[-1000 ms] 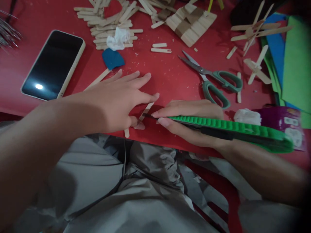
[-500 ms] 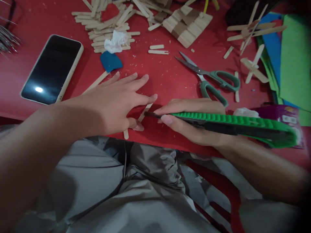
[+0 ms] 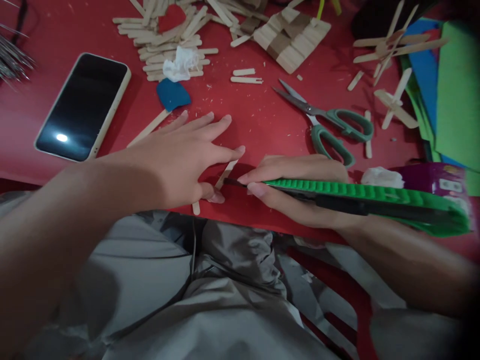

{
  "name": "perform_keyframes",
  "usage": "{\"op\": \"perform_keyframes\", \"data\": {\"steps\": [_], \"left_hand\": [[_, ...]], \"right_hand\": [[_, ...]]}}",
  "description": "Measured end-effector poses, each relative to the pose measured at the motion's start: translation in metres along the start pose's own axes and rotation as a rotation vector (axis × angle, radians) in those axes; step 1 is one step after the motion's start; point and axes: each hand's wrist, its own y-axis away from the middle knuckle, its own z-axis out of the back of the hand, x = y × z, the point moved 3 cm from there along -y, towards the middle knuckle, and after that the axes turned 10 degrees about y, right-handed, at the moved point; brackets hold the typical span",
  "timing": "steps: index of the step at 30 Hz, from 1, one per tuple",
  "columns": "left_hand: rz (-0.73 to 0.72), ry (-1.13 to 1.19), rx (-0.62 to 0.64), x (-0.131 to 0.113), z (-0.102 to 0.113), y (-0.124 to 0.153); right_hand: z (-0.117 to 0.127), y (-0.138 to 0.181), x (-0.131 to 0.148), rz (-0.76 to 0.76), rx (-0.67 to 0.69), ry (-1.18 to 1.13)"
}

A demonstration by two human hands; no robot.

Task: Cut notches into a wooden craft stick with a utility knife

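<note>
My left hand [image 3: 180,155] lies flat on the red table [image 3: 262,115], fingers spread, with its thumb and index finger pressing down a wooden craft stick [image 3: 224,176] near the front edge. My right hand [image 3: 296,192] is closed around a green utility knife [image 3: 360,197], whose dark blade tip touches the stick just right of my left thumb. Part of the stick is hidden under my left hand.
A phone [image 3: 82,107] lies at the left. Green-handled scissors [image 3: 326,125] lie behind my right hand. Piles of craft sticks [image 3: 168,35], a glued stick panel [image 3: 292,35], stick crosses [image 3: 393,47], coloured foam sheets [image 3: 446,90] and a purple packet [image 3: 438,182] surround the hands.
The knife has shifted slightly to the right, its blade still against the stick. My left hand stays pressed on the stick.
</note>
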Motion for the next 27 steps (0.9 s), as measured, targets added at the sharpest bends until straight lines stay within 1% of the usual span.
{"op": "perform_keyframes", "data": {"steps": [2,5,7,9,11,14,17,23,26,27], "left_hand": [[-0.013,0.009,-0.006,0.0006,-0.0005,0.0001],[-0.015,0.052,-0.020,0.0009,-0.0011,0.0003],[-0.009,0.055,-0.029,0.0006,-0.0016,0.0006],[-0.006,0.038,-0.032,0.0004,-0.0024,0.0008],[-0.006,0.032,-0.031,0.0006,-0.0031,0.0009],[-0.006,0.033,-0.021,0.0004,-0.0032,0.0010],[-0.006,0.031,-0.008,-0.0017,-0.0021,0.0015],[-0.001,0.042,-0.017,-0.0022,-0.0001,0.0020],[-0.007,0.027,-0.016,0.0004,0.0001,0.0020],[-0.008,0.023,-0.014,0.0010,0.0001,0.0020]], "right_hand": [[-0.0020,0.0005,0.0009,-0.004,-0.012,-0.008],[-0.0031,0.0025,0.0004,-0.030,-0.072,-0.039],[-0.0026,0.0032,-0.0016,-0.056,-0.063,-0.047],[-0.0019,0.0025,-0.0023,-0.023,-0.004,-0.038],[-0.0004,0.0008,-0.0019,0.028,0.019,-0.034],[0.0000,-0.0019,0.0002,0.083,-0.013,-0.042],[-0.0015,-0.0030,0.0013,0.097,-0.056,-0.066],[-0.0017,0.0004,-0.0044,0.071,-0.037,-0.069],[0.0003,0.0036,-0.0078,0.021,-0.125,-0.082],[-0.0009,0.0041,-0.0083,-0.001,-0.098,-0.073]]}}
